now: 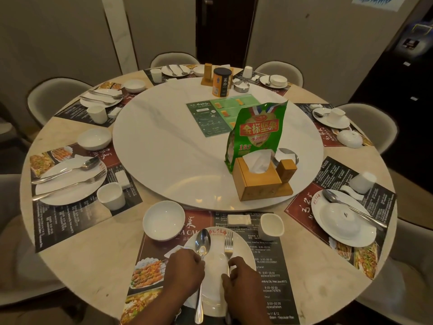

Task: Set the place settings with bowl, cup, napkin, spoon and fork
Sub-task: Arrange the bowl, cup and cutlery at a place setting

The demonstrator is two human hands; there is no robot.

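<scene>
On the near plate (215,268), the left hand (185,270) holds the spoon (203,242), the right hand (241,280) pinches the fork (228,245); the next move is probably to straighten both.

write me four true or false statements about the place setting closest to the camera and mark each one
1. The left hand holds the spoon and the right hand holds the fork, both on the nearest plate. True.
2. The bowl sits on that plate. False: it stands on the placemat, beyond the plate's left side.
3. The cup is upside down. False: it stands upright, mouth up.
4. A green snack bag stands behind the wooden tissue holder. True.
</scene>
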